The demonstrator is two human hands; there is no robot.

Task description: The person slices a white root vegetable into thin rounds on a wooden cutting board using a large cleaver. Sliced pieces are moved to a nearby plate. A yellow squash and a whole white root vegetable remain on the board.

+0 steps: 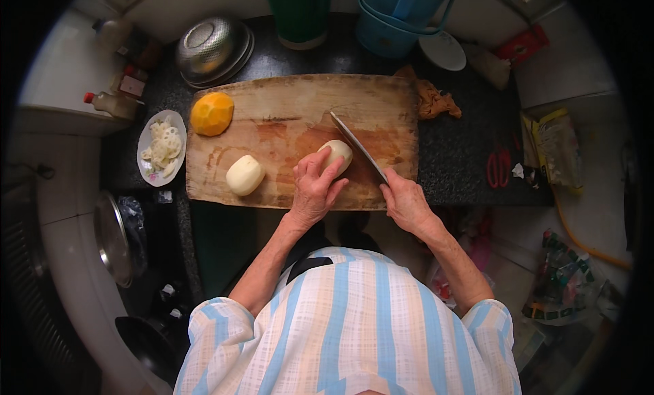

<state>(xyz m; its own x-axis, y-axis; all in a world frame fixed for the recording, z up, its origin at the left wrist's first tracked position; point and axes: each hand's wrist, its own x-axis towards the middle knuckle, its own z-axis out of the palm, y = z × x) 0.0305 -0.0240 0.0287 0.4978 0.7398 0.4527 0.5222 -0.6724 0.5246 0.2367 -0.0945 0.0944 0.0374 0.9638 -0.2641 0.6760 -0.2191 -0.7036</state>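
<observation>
My left hand (315,186) grips a pale peeled vegetable (341,154) against the wooden cutting board (286,96), its fingers over the near side. In my right hand (407,199) is the handle of a kitchen knife (360,147); its blade slants up and left, just to the right of the vegetable. Whether the edge touches the vegetable I cannot tell. Another pale peeled vegetable (246,175) lies on the board to the left. At the board's upper left corner sits a peeled orange vegetable piece (212,114).
Left of the board stands an oval plate of sliced lotus root (166,141). Behind are metal strainers or bowls (212,47), a green container (300,17) and a blue bucket (387,32). A brown cloth (437,101) touches the board's right end; red-handled scissors (498,168) lie farther right.
</observation>
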